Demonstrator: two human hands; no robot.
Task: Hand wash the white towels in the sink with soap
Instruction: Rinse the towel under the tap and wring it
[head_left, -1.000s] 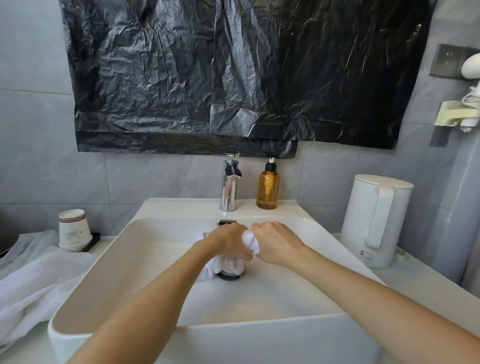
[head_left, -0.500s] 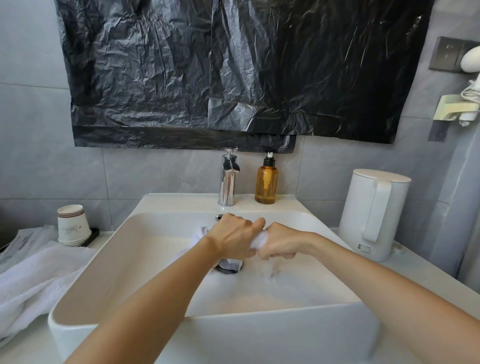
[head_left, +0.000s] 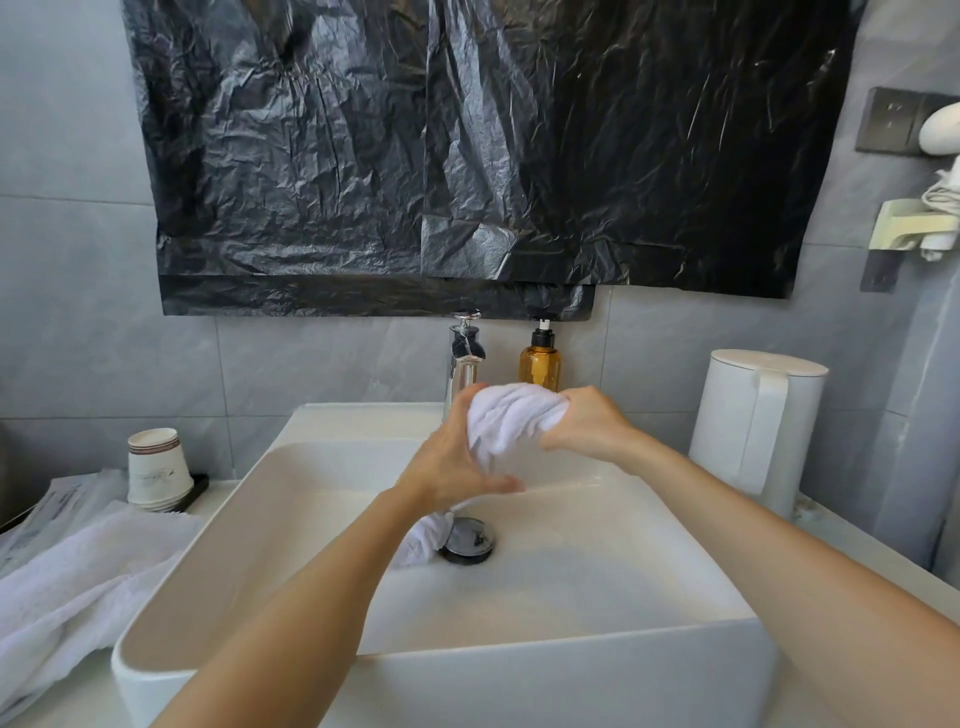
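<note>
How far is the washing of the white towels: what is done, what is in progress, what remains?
Done: little shows; no suds visible in the sink. In hand: left hand and right hand hold one bunched white towel above it, each grip closed, its tail hanging to the drain. Left: the second white towel lies beside the sink; the soap bottle stands on its rear ledge.

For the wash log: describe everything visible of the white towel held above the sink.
The white towel looks like soft terry cloth, bunched into a creased wad. The left hand and right hand grip it from either side above the sink. A loose end hangs down beside the drain.
</note>
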